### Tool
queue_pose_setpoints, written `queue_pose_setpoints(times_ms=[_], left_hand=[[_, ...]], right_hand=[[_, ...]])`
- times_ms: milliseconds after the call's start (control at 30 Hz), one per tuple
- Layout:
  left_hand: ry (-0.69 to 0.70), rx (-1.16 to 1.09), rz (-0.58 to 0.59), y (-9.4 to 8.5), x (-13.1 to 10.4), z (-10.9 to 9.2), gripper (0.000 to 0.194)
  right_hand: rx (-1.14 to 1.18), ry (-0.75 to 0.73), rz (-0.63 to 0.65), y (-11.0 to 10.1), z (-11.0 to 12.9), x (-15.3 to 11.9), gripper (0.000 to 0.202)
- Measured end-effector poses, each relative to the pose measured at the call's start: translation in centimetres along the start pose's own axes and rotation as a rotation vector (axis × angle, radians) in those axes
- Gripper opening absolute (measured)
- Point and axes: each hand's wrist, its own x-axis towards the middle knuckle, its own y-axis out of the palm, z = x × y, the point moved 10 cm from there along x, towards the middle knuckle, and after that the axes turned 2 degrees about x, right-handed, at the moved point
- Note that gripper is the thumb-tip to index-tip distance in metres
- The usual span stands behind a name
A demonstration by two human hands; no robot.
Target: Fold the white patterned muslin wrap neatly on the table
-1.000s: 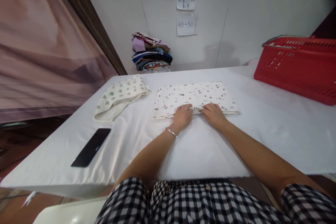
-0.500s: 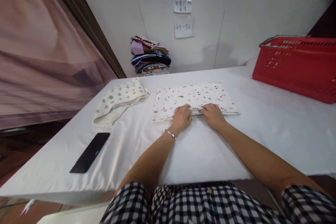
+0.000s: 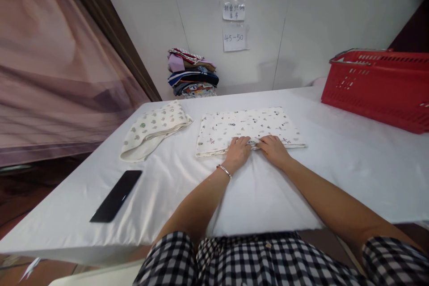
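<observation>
A white cloth with small printed figures (image 3: 248, 123) lies folded in a flat rectangle on the table. At its near edge, my left hand (image 3: 238, 151) is closed on the layers, fingers curled over the top. Just to the right, my right hand (image 3: 274, 149) grips the same edge. The cloth bunches slightly in the narrow gap between the two hands. My thumbs and the undersides of my fingers are hidden.
Left of the cloth lies a second folded cloth with grey prints (image 3: 157, 127). A black phone (image 3: 116, 195) rests on the white-covered table (image 3: 174, 201) nearer me. A red basket (image 3: 378, 91) stands at the right. Stacked fabrics (image 3: 192, 73) sit by the wall.
My left hand has shifted a little to the right along the near edge, closer to my right hand. The right hand has barely moved, and the cloth stays flat.
</observation>
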Motion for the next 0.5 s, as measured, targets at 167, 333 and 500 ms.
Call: queue_pose_setpoints(times_ms=[167,333,500], left_hand=[[0.021,0.009,-0.009,0.3,-0.2,-0.2,0.026],[0.061,-0.007,-0.026,0.0,-0.4,-0.5,0.025],[0.087,-0.032,-0.054,-0.2,-0.4,-0.8,0.024]], right_hand=[[0.042,-0.032,0.03,-0.2,0.3,-0.6,0.025],[0.042,-0.094,0.039,-0.7,1.1,-1.2,0.028],[0.071,-0.136,0.118,-0.7,1.3,-1.2,0.038]])
